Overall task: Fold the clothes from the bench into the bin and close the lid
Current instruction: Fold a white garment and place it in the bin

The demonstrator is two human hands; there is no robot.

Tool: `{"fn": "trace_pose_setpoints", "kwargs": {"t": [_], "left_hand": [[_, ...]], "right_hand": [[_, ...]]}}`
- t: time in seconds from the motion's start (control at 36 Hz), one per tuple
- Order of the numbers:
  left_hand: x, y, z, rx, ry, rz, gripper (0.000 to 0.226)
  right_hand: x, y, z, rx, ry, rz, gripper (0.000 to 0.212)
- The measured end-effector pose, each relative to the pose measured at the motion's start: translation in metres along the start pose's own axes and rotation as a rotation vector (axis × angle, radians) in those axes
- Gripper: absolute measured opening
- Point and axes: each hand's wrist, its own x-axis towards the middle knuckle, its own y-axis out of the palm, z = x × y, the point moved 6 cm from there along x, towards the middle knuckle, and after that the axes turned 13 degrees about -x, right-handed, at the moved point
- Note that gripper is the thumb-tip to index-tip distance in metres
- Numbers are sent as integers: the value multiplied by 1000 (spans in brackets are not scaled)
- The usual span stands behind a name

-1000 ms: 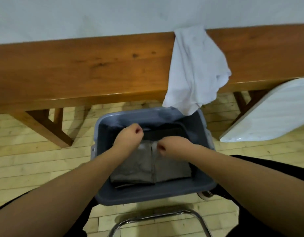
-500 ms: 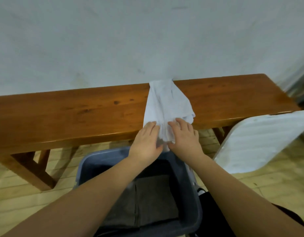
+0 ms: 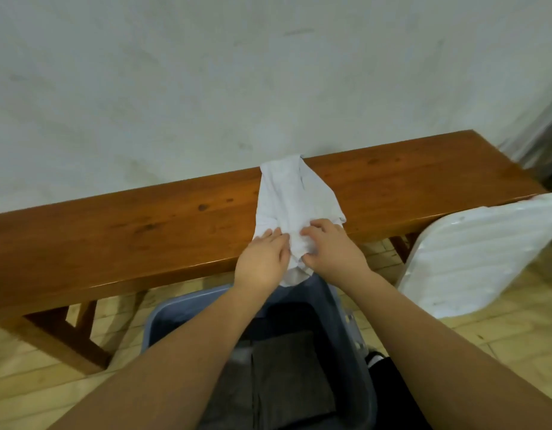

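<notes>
Both arms reach forward (palms down), left hand (image 3: 262, 259) and right hand (image 3: 330, 248) gripping the white garment (image 3: 294, 197).

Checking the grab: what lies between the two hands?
In the head view, a bunched fold of the white garment fills the gap between left hand and right hand.

Pale wall (image 3: 206, 88) behind, scuffed. Wood plank floor (image 3: 35, 383) below. Black shoe (image 3: 374, 359) at lower right. Dark gap (image 3: 548, 144) at far right edge.
</notes>
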Motion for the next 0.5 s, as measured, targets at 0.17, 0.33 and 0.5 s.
{"fn": "trace_pose_setpoints", "kwargs": {"t": [0.17, 0.33, 0.5], "left_hand": [[-2, 14, -1, 52, -58, 156, 73], [-5, 12, -10, -32, -179, 57, 73], [-15, -35, -41, -52, -157, -77, 20]], "right_hand": [[-3, -3, -2, 15, 36, 7, 38], [-16, -25, 6, 127, 86, -110, 33], [-25, -58, 28, 254, 126, -91, 35]]}}
